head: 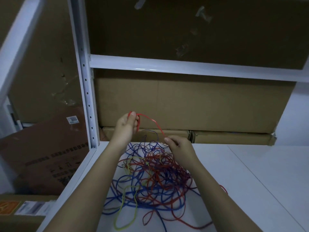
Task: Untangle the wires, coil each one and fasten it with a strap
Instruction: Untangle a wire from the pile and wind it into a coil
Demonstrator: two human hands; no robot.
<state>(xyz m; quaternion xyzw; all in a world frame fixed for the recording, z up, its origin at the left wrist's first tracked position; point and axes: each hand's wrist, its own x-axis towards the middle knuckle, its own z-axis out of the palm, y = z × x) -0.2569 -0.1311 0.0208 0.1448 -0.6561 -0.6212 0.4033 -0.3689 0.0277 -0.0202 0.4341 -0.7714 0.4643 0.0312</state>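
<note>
One red wire rises from the tangle in a thin, smooth arc: we hold its looped end pinched in the curled fingers of our left hand, raised above the shelf, and our right hand pinches the same strand lower, near the pile. Under our forearms the tangled wires, red, blue and a few yellow-green, lie in loose round loops on the flat white shelf. Behind it stand matte brown cardboard boxes and a white metal post with a row of small holes.
</note>
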